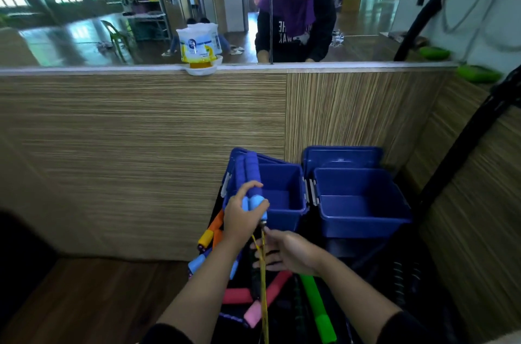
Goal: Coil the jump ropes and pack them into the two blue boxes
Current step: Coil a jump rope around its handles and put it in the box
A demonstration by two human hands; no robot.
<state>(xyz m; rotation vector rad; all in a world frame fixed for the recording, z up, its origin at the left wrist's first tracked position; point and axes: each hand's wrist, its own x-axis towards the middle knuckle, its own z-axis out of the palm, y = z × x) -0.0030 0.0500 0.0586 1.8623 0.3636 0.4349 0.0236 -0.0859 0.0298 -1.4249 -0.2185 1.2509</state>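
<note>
Wood-grain wall [141, 132], mirror above, two blue boxes [363, 202] below.
My left hand [242, 215] grips foam handles [251, 174]; my right hand [287, 254] pinches yellow rope [263, 287].

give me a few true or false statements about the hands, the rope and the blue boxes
1. The left hand grips two blue handles held together. True.
2. Both blue boxes already hold coiled ropes. False: the left box and the right box show only bare blue insides.
3. The right hand touches the yellow rope just below the handles. True.
4. The yellow rope is already wound into a neat coil. False: it hangs down in a long straight run towards the bottom edge.
5. A green handle lies below the right forearm. True.
</note>
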